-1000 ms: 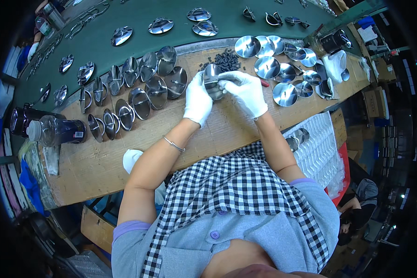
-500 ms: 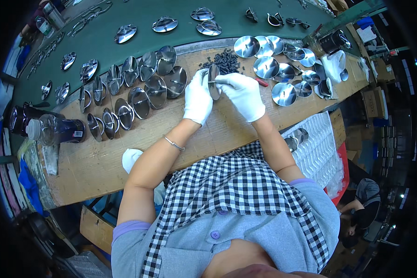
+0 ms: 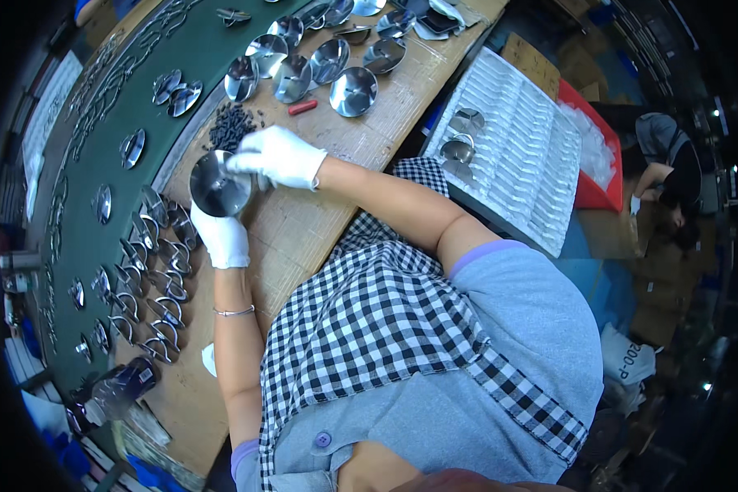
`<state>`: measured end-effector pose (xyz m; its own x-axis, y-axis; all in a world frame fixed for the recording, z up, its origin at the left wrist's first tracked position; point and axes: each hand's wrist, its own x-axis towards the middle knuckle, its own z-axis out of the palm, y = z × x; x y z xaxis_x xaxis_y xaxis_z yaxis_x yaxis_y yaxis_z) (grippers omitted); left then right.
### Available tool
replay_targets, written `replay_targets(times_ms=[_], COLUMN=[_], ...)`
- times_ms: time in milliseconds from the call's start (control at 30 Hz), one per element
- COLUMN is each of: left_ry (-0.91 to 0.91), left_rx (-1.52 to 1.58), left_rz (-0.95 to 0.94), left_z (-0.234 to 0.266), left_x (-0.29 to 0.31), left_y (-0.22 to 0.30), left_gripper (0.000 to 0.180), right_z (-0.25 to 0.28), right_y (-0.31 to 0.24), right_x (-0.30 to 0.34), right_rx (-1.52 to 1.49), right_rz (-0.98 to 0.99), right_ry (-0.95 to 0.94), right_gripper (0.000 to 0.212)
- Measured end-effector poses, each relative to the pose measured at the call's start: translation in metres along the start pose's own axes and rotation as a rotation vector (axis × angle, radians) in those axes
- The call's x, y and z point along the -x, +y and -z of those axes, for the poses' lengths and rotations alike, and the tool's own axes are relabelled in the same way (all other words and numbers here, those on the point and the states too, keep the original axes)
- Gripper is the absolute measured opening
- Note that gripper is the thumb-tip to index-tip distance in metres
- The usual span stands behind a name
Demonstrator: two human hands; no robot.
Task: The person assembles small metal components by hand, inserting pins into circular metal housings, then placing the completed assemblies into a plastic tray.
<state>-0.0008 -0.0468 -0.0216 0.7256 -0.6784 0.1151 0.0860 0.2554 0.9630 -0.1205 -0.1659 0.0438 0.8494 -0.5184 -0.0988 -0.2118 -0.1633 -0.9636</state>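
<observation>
My gloved left hand (image 3: pixel 223 239) grips a shiny round metal disc (image 3: pixel 218 190), dished like a lid, from its near edge. The fingers of my gloved right hand (image 3: pixel 283 157) are drawn together at the disc's right side; whether they pinch a small part there I cannot make out. Just beyond my hands is a pile of small black pieces (image 3: pixel 231 125). A short red object (image 3: pixel 302 107) lies near several similar discs (image 3: pixel 353 92) on the wooden bench. More discs with arched metal strips (image 3: pixel 170 283) stand in rows to the left.
A green surface (image 3: pixel 143 102) with scattered metal pieces runs along the bench's far side. On the right are a white ridged tray (image 3: pixel 517 156) holding a few discs and a red bin (image 3: pixel 614 190). A bottle (image 3: pixel 125 389) stands lower left; another person (image 3: pixel 666 156) is at right.
The view has swung to the right, bringing the tray and red bin further in. The disc, edge-on before, now turns its broad face up in my left hand.
</observation>
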Motion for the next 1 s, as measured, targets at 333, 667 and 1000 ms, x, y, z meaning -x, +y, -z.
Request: replay_targets(times_ms=[333, 667, 1000], left_ry=[-0.062, -0.136, -0.137], left_rx=[-0.105, -0.142, -0.119], left_rz=[0.265, 0.293, 0.265], left_z=[-0.017, -0.032, -0.017], left_x=[0.008, 0.010, 0.011], left_y=[0.036, 0.047, 0.037], left_gripper=[0.033, 0.032, 0.034], right_z=[0.047, 0.114, 0.107], right_y=[-0.006, 0.067, 0.084], right_x=[-0.108, -0.262, 0.150], right_rx=[-0.579, 0.789, 0.533], right_rz=[-0.004, 0.302, 0.094], right_ry=[0.356, 0.223, 1.079], right_gripper=[0.023, 0.030, 0.016])
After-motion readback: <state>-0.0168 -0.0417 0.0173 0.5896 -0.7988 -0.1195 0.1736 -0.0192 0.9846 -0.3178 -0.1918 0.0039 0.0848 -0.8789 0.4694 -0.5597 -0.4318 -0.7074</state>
